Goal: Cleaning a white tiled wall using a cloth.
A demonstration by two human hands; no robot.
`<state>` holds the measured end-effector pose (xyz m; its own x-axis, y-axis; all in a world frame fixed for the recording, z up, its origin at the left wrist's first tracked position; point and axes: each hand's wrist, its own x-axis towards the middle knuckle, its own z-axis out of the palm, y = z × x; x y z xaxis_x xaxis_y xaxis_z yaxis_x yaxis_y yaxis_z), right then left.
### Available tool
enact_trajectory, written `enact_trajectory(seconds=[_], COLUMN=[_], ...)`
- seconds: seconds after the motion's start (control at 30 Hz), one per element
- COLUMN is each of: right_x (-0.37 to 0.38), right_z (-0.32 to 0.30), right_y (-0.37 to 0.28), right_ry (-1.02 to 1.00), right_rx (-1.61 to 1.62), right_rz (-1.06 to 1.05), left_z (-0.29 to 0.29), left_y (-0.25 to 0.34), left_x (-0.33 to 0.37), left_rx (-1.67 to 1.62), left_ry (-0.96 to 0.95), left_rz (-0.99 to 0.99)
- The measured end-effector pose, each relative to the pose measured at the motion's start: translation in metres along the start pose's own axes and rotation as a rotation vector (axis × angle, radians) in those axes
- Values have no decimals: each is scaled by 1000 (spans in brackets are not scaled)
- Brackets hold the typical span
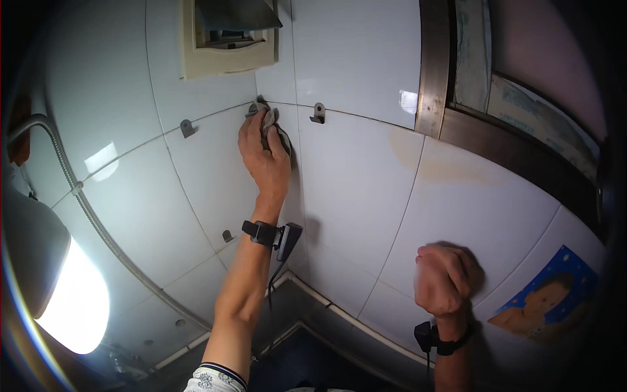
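My left hand reaches up into the corner where two tiled walls meet. Its fingers press a crumpled grey cloth against the grout line there. On the right, my right hand is closed in a fist and rests against the white tiled wall; nothing shows sticking out of it. Both wrists wear a black band with a small device and a cable. A metal hook sits on the wall just right of the cloth, and another hook is to its left.
Above the corner hangs a cream electrical box with its dark cover raised. At left are a flexible metal hose and a bright lamp. A brown window frame fills the upper right, with a blue picture sticker below it. A pale pipe runs low.
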<state>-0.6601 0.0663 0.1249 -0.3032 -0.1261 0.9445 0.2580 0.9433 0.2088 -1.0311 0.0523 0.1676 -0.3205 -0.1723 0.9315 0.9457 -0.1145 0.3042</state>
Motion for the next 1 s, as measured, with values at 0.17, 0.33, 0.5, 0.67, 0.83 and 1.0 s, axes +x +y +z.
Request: enact_trajectory(seconds=[0.17, 0.33, 0.5, 0.67, 0.83, 1.0], right_x=[-2, -3, -4, 0, 2, 45], right_z=[5, 0, 1, 3, 3, 41], right_y=[3, 6, 6, 2, 2, -14], right_ry=[32, -20, -46, -63, -77, -38], right_rx=[-7, -44, -56, -82, -122, 41], right_rz=[-36, -65, -69, -77, -49, -87], left_z=[5, -14, -2, 3, -14, -1], left_y=[-5, 32, 27, 35, 62, 50], left_x=[-29, -117, -32, -3, -100, -47], left_rx=[-8, -39, -161, -151, -141, -216], left_ry=[73, -8, 0, 18, -115, -89], left_rz=[-16, -156, -36, -18, -45, 2])
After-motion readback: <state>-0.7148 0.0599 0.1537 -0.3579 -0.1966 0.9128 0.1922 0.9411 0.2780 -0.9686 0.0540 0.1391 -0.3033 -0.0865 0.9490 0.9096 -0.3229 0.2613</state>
